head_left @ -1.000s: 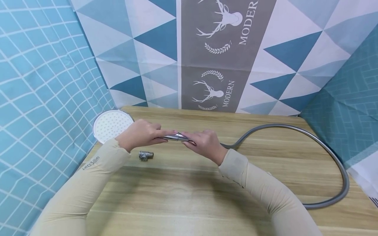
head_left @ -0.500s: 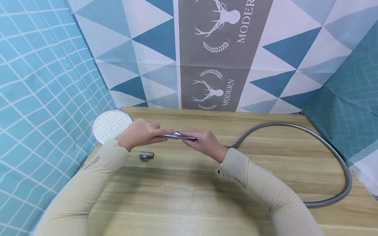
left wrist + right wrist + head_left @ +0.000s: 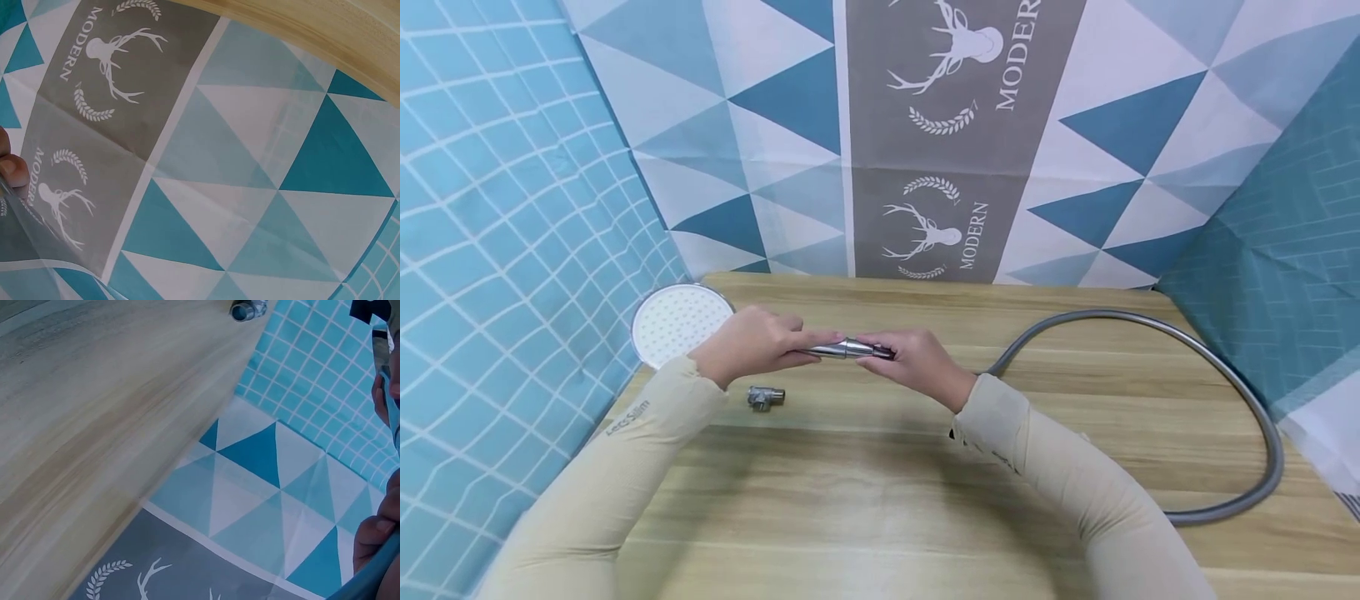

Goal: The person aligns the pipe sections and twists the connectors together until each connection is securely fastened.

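A handheld shower head (image 3: 681, 323) with a round white nozzle face lies raised at the back left in the head view. My left hand (image 3: 752, 343) grips its chrome handle (image 3: 827, 351), index finger stretched along the top. Right beside it, my right hand (image 3: 917, 362) pinches the metal end at the joint, thumb below and fingers above. From behind that hand runs the grey shower hose (image 3: 1112, 314). Left fingers (image 3: 14, 170) show at the edge of the left wrist view, right fingers (image 3: 374, 534) at the edge of the right wrist view.
A small chrome tee valve (image 3: 765, 397) lies on the wooden tabletop (image 3: 850, 517) near my left wrist. The hose loops over the right side of the table. Patterned sheets line the back wall (image 3: 925, 142) and both sides, including blue grid at left (image 3: 497, 208).
My right fingers have shifted slightly around the metal end at the joint. The left hand keeps its grip on the handle. The head view has shifted a little.
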`<action>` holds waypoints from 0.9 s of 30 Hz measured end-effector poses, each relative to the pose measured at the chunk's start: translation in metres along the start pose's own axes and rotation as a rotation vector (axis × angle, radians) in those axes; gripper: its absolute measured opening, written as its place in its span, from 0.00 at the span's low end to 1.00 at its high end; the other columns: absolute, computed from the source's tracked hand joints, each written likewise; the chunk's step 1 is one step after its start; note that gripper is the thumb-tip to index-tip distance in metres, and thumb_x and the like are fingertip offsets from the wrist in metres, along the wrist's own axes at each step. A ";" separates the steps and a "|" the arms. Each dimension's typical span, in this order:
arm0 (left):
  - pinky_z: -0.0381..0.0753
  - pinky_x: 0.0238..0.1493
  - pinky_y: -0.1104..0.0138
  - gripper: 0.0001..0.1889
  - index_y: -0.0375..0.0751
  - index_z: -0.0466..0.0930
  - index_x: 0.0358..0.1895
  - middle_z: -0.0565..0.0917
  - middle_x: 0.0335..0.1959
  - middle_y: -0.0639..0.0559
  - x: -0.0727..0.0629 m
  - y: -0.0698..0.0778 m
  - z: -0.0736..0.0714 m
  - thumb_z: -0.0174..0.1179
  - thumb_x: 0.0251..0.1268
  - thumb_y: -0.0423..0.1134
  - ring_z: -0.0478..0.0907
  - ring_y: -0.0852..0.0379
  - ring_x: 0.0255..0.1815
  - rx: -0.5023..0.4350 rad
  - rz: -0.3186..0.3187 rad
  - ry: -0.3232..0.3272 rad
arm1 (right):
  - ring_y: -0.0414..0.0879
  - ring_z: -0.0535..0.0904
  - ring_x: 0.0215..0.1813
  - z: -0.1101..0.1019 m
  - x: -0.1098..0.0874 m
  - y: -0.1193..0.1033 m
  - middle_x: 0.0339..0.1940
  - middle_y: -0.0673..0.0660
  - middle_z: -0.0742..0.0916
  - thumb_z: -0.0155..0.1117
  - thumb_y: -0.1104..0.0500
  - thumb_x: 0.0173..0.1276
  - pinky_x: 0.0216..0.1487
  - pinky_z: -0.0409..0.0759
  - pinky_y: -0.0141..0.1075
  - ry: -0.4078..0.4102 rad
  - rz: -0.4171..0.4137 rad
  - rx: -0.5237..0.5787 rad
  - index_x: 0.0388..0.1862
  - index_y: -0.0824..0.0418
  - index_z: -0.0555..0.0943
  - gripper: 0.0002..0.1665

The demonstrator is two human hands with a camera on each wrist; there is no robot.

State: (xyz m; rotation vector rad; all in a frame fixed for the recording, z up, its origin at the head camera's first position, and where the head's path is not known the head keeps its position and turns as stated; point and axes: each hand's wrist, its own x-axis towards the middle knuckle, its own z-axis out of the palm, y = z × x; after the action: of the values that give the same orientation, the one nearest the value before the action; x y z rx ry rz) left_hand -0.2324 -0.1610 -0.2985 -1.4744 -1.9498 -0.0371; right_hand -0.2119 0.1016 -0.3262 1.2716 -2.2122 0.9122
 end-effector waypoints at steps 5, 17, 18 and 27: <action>0.58 0.09 0.67 0.22 0.53 0.80 0.54 0.66 0.14 0.54 -0.002 -0.001 0.001 0.36 0.76 0.55 0.53 0.60 0.09 -0.004 -0.008 -0.005 | 0.37 0.74 0.23 -0.001 0.002 -0.001 0.33 0.58 0.88 0.71 0.63 0.59 0.24 0.73 0.27 -0.029 0.069 0.023 0.44 0.69 0.85 0.15; 0.55 0.10 0.68 0.15 0.56 0.79 0.55 0.66 0.16 0.53 -0.002 -0.001 -0.003 0.49 0.74 0.52 0.51 0.60 0.10 0.019 -0.032 -0.061 | 0.37 0.76 0.25 0.006 0.002 -0.002 0.36 0.60 0.88 0.72 0.65 0.57 0.26 0.74 0.28 0.024 0.144 0.157 0.45 0.70 0.84 0.17; 0.55 0.10 0.68 0.16 0.56 0.79 0.54 0.66 0.16 0.53 -0.003 -0.001 -0.003 0.46 0.75 0.53 0.51 0.60 0.10 0.018 -0.031 -0.056 | 0.36 0.74 0.24 0.006 0.003 -0.004 0.35 0.60 0.88 0.72 0.65 0.58 0.25 0.73 0.28 0.011 0.183 0.192 0.45 0.70 0.84 0.16; 0.57 0.10 0.68 0.25 0.54 0.80 0.54 0.67 0.15 0.53 0.001 0.000 0.000 0.32 0.76 0.56 0.52 0.60 0.09 0.007 -0.022 -0.031 | 0.33 0.67 0.21 0.001 0.003 -0.003 0.27 0.55 0.85 0.69 0.63 0.61 0.22 0.68 0.28 -0.037 0.204 0.162 0.45 0.70 0.84 0.14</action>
State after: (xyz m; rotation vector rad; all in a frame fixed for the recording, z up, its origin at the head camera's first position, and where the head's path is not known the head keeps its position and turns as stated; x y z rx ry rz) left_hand -0.2327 -0.1606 -0.2983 -1.4565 -1.9892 -0.0170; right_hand -0.2107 0.0981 -0.3246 1.1543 -2.3710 1.1746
